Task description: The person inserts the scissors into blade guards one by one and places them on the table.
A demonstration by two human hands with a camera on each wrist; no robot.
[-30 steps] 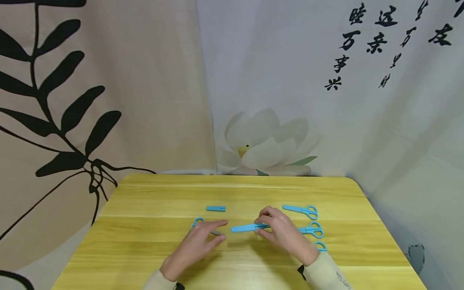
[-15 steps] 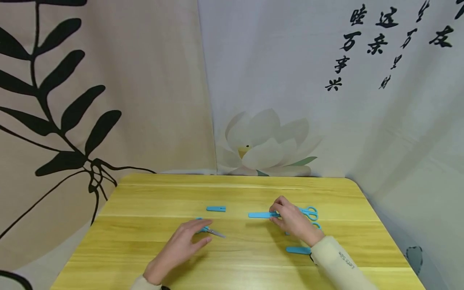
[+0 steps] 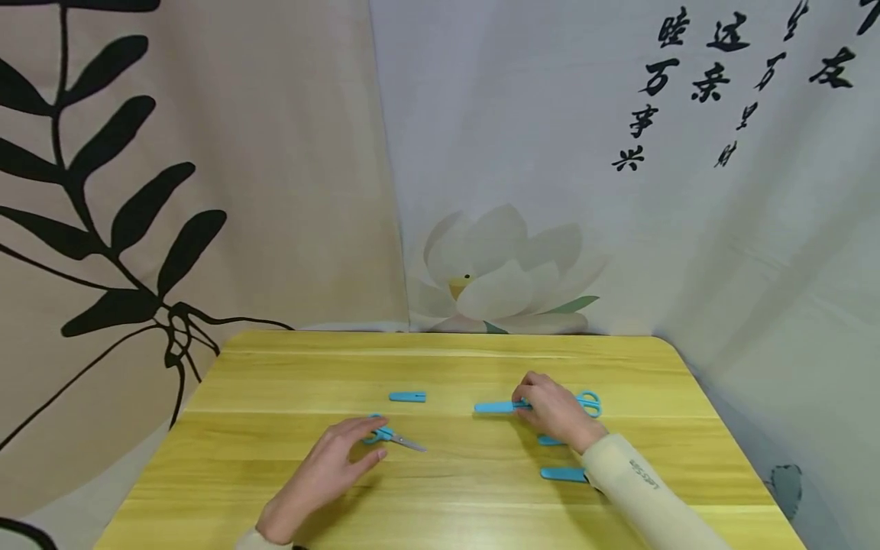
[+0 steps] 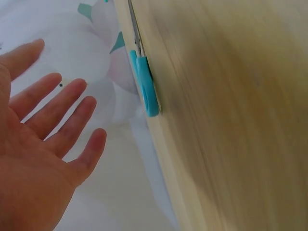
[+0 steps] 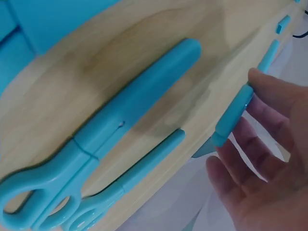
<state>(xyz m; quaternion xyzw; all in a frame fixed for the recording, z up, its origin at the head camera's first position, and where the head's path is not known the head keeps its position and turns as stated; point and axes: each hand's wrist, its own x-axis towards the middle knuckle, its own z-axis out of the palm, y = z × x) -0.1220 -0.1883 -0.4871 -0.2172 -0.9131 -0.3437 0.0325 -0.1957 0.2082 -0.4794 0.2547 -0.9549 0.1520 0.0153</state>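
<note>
In the head view my right hand pinches a pair of light-blue scissors by the handle end, its blue sheath pointing left. The right wrist view shows thumb and fingers around those scissors. My left hand holds nothing, its fingers spread loosely beside a second pair of scissors with bare metal blades on the table. In the left wrist view the left hand is apart from these scissors. A loose blue sheath lies farther back.
Sheathed blue scissors lie at the right: one shows its handles behind my right hand, another its sheath by my sleeve, and part of a third sheath shows between. The wooden table ends at a printed curtain.
My right hand has carried the sheathed scissors right and slightly back, close to the other sheathed pairs. My left hand has drawn back left, uncovering more of the bare scissors.
</note>
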